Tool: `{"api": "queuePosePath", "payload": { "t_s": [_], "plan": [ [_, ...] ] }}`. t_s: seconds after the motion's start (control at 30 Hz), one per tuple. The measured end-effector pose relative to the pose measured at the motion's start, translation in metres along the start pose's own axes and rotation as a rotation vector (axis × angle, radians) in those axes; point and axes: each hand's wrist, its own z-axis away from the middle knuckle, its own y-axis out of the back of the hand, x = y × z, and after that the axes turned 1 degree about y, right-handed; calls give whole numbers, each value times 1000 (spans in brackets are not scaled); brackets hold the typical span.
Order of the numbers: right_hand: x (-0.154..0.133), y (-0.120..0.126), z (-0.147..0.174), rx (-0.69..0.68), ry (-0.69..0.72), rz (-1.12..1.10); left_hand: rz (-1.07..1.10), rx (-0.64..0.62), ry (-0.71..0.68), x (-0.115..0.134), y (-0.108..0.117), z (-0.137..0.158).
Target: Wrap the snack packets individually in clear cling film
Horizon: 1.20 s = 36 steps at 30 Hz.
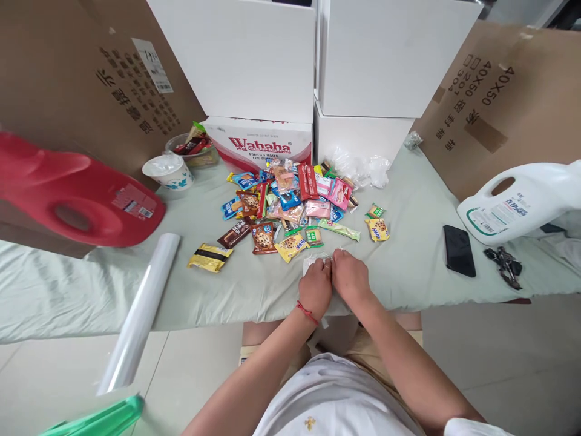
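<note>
My left hand (pixel 315 286), with a red string on its wrist, is closed beside my right hand (pixel 351 277) at the table's front edge. Both hands have their fingers pinched on a thin clear plastic bag (pixel 309 263), mostly hidden under them. Just beyond lies a heap of wrapped snacks, among them a yellow cookie packet (pixel 291 245), a green-edged biscuit packet (pixel 313 236) and a pale green stick packet (pixel 339 229). A brown cookie packet (pixel 264 238) and a yellow packet with a black band (pixel 209 258) lie farther left.
White boxes (pixel 267 145) stand behind the heap, with crumpled clear plastic (pixel 358 168) in front. A paper cup (pixel 169 172), red jug (pixel 82 194) and plastic roll (pixel 140 312) are left. A phone (pixel 459 251), keys (pixel 503 264) and white jug (pixel 517 200) lie right.
</note>
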Motion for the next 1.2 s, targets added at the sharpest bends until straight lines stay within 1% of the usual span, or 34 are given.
{"api": "queuePosePath", "payload": {
  "t_s": [0.07,0.13,0.2,0.27,0.33,0.4,0.43,0.47,0.5,0.53,0.6,0.63,0.67,0.7,0.73,0.77,0.8,0.83,0.87,0.9,0.93,1.0,1.07,1.13,1.2],
  "plan": [
    [-3,-11,8,17,26,96,217,34,4,-10,1,-4],
    [1,-24,19,66,139,135,530,41,33,-22,1,-10],
    [8,-35,32,111,279,144,849,10,79,-32,1,-16],
    [12,-41,42,109,366,135,1091,-33,131,-37,2,-21],
    [13,-42,48,68,383,124,1215,-82,182,-39,8,-25],
    [13,-38,49,8,383,113,1258,-147,220,-39,18,-26],
    [13,-34,48,-21,386,104,1255,-167,212,-40,25,-25],
    [14,-31,47,-47,395,89,1235,-159,181,-41,32,-23],
    [16,-28,45,-67,406,67,1192,-118,132,-43,38,-21],
    [18,-26,43,-80,419,36,1114,-47,59,-44,44,-18],
    [26,-25,40,-94,459,-69,846,110,-150,-47,48,-12],
    [30,-25,38,-100,489,-152,682,153,-260,-48,46,-10],
    [36,-25,36,-109,519,-255,526,164,-355,-49,42,-8],
    [41,-25,33,-117,539,-373,388,145,-426,-49,35,-6],
    [47,-24,31,-113,536,-495,279,116,-467,-50,28,-6],
    [52,-22,28,-86,504,-602,195,91,-481,-50,20,-6],
    [58,-19,24,-36,458,-672,131,77,-482,-51,13,-6],
    [63,-16,20,28,419,-691,82,71,-481,-52,8,-7],
    [66,-12,16,84,409,-657,44,67,-486,-52,4,-8],
    [69,-8,12,113,435,-581,16,64,-496,-53,2,-9],
    [71,-5,7,103,490,-478,-3,61,-504,-54,1,-10],
    [72,-3,-1,2,609,-265,-24,58,-500,-54,3,-12],
    [72,-7,-7,-91,665,-113,-37,62,-494,-54,6,-11],
    [72,-14,-9,-98,682,-21,-58,73,-511,-53,9,-8],
    [74,-22,-8,-63,702,34,-97,83,-535,-52,12,-3]
  ]
}}
